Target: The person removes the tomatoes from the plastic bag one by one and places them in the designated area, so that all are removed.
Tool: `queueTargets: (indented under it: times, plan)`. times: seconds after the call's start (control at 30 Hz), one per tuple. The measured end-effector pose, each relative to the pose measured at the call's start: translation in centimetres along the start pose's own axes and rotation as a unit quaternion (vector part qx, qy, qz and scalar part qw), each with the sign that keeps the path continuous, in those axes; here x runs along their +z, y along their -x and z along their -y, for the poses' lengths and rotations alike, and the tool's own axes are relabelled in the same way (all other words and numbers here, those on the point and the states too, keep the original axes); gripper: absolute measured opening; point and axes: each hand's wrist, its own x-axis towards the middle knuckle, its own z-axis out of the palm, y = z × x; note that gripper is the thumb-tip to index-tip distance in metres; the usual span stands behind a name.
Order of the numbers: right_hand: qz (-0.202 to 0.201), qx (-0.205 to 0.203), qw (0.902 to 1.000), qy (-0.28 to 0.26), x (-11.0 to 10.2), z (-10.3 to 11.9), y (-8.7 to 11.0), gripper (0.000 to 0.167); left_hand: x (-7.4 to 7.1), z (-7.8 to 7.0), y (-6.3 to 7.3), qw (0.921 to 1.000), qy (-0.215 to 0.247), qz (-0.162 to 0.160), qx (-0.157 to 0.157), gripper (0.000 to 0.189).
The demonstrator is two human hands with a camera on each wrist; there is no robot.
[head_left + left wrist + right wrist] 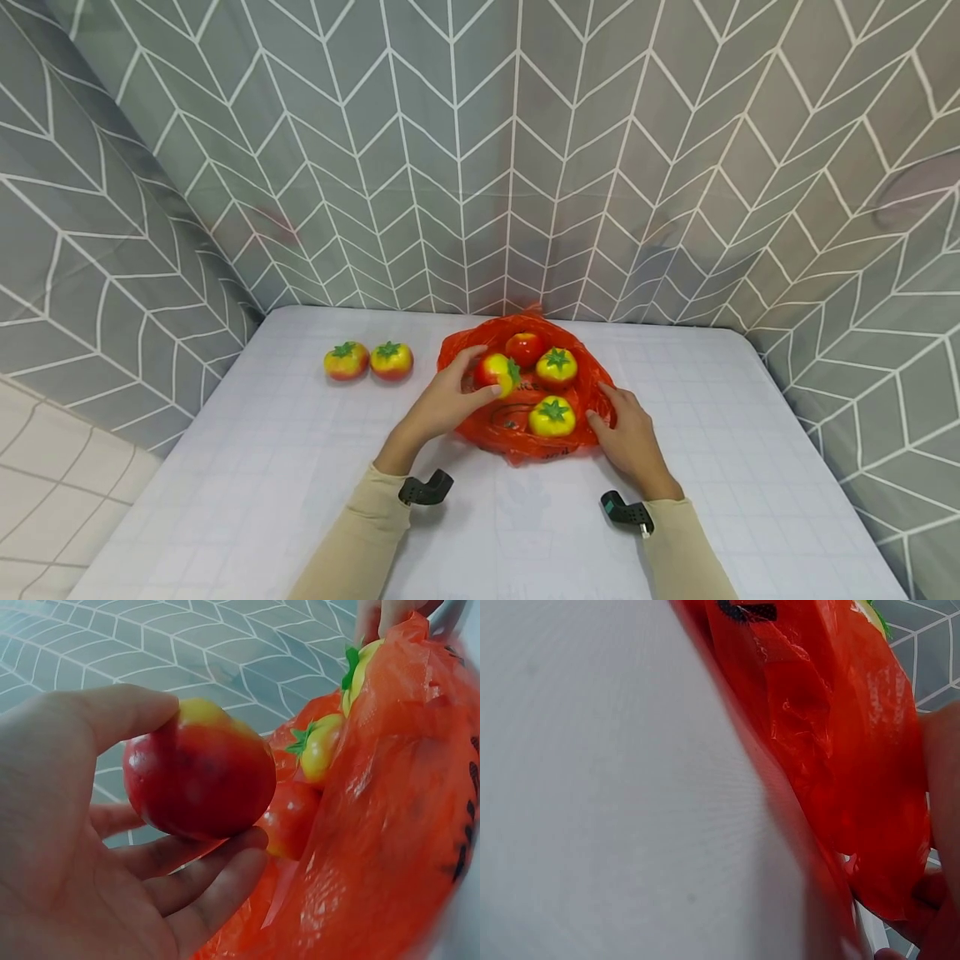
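Observation:
My left hand (444,402) holds a red and yellow tomato (496,374) with a green leafy top, over the left side of an open red plastic bag (480,421). In the left wrist view the thumb lies on top of this tomato (201,776) and the fingers are beneath it. Within the bag are a redder tomato (525,348), a yellow-topped tomato (557,367) and another nearer the front (552,417). At the bag's right edge, my right hand (628,433) grips the plastic, which fills much of the right wrist view.
Two more tomatoes, one at the far left (347,361) and one beside it (392,362), sit on the white table (300,483). Behind the table hangs a grey curtain (487,167) with white zigzag lines. Each wrist wears a small black camera.

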Motion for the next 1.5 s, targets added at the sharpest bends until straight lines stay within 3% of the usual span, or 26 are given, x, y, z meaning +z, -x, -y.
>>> queueTargets:
  times: [0.37,0.73,1.0,1.27,1.5]
  plan:
    - [0.002,0.006,1.0,0.001,-0.2,0.2,0.1,0.063,-1.3,0.8,0.9,0.9991,0.01,0.015,0.039,0.059]
    - [0.005,0.006,1.0,0.001,-0.2,0.3,0.0,0.064,-2.3,1.6,1.7,0.9982,0.044,0.01,0.04,0.058]
    - [0.002,0.002,1.0,0.003,-0.2,0.4,0.1,0.062,-2.9,2.5,2.6,0.9935,0.108,0.019,0.029,0.059]
    - [0.001,0.001,1.0,-0.002,-0.1,0.4,0.1,0.062,-3.2,3.1,3.0,0.9894,0.144,0.002,0.016,0.059]
    - [0.003,0.002,1.0,0.0,-0.1,0.0,0.0,0.062,-3.4,4.0,3.2,0.9888,0.149,-0.013,0.007,0.062]
